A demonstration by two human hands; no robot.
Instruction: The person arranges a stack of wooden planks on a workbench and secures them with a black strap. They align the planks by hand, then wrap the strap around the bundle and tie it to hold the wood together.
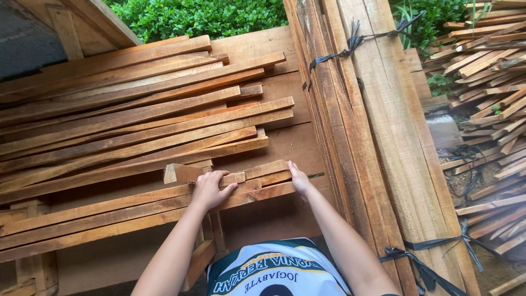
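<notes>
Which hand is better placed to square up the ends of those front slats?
Right, probably. The right hand is pressed against the cut ends of the front wooden slats, beside the tied plank bundle. The left hand lies flat on top of the slats, so it better suits steadying them.

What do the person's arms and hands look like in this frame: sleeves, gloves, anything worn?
Both forearms are bare, with no sleeves in view. The left hand and right hand have no gloves, and no rings, watch or bands show. The fingers are uncovered. A white, green and black printed jersey covers the torso.
</notes>
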